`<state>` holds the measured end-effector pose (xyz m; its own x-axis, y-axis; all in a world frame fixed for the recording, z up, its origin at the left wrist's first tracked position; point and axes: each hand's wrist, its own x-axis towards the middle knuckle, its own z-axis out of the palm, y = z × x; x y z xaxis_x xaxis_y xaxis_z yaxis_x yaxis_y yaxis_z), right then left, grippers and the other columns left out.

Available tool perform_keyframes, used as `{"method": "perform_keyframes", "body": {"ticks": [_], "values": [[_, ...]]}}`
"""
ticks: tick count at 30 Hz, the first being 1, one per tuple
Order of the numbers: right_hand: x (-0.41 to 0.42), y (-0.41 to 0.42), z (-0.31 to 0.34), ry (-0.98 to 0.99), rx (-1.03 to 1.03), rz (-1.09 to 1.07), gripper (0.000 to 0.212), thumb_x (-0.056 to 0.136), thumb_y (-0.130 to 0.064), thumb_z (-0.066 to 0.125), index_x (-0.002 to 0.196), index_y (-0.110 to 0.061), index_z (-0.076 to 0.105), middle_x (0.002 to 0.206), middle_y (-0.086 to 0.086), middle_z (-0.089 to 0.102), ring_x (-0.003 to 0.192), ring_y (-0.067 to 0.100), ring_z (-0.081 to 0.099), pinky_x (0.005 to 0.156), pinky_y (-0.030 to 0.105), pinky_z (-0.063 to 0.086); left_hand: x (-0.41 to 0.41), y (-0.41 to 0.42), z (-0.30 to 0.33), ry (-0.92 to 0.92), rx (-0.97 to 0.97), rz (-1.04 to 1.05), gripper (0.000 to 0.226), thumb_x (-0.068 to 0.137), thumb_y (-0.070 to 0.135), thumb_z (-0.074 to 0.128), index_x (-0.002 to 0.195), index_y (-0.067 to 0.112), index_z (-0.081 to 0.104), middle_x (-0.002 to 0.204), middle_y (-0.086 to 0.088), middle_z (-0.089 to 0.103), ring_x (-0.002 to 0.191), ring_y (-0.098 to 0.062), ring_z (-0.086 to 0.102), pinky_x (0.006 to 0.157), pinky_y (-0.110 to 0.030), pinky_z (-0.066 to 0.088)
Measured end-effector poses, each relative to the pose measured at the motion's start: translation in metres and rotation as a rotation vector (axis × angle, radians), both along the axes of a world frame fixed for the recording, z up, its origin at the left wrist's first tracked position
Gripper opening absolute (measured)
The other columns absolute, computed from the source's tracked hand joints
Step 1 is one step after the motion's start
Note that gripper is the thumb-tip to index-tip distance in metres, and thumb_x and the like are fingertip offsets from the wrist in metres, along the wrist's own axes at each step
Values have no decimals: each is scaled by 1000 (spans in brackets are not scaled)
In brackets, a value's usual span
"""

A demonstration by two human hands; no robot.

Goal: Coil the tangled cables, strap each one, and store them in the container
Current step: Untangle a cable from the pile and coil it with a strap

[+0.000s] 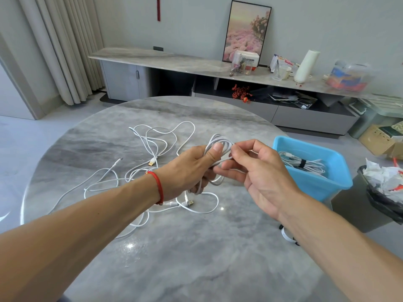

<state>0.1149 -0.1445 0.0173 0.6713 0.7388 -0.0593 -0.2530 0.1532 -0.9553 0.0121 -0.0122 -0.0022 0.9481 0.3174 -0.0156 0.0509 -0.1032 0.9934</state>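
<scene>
Two hands above round grey counter (pixel 174 258). Left hand (pixel 187 171) grips one white cable coil (pixel 218 142), thumb pressed over loops. Right hand (pixel 257 171) pinches strand of same coil between thumb and forefinger. Loose white cables (pixel 152 138) tangled on counter behind hands, count unclear; two gold USB plugs visible. One blue container (pixel 314 184) at right counter edge, one strapped bundle (pixel 303 164) inside. One red wrist string (pixel 158 186) on left wrist.
</scene>
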Motion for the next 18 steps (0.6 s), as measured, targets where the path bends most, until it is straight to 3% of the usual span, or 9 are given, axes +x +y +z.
{"method": "perform_keyframes", "body": {"ticks": [5,10,14,18], "values": [[4,-7,-1,99,73,135,19,87,-16,70,97,-3,60,81,14,67,69,20,72,69,35,63,-5,1,7,-48,96,-80,45,95,61,45,63,29,53,49,10,43,40,-9,38,38,-20,32],[16,-15,-7,38,29,252,14,86,-23,72,96,-17,66,91,3,72,82,16,70,69,31,59,-8,0,14,-30,123,-140,37,94,53,57,63,32,57,50,6,42,40,-12,38,38,-20,31],[24,-18,-11,126,71,417,46,93,-27,68,138,-18,62,127,7,65,116,21,65,96,41,56,-6,-4,11,21,-111,-231,42,95,48,54,61,26,45,57,0,24,41,-10,22,39,-18,24],[26,-19,-6,135,149,682,57,100,-31,52,155,-15,43,162,8,41,137,26,50,105,41,49,-8,-10,12,76,-311,-417,44,95,46,52,65,18,37,59,1,25,44,-8,19,40,-19,24]]}}
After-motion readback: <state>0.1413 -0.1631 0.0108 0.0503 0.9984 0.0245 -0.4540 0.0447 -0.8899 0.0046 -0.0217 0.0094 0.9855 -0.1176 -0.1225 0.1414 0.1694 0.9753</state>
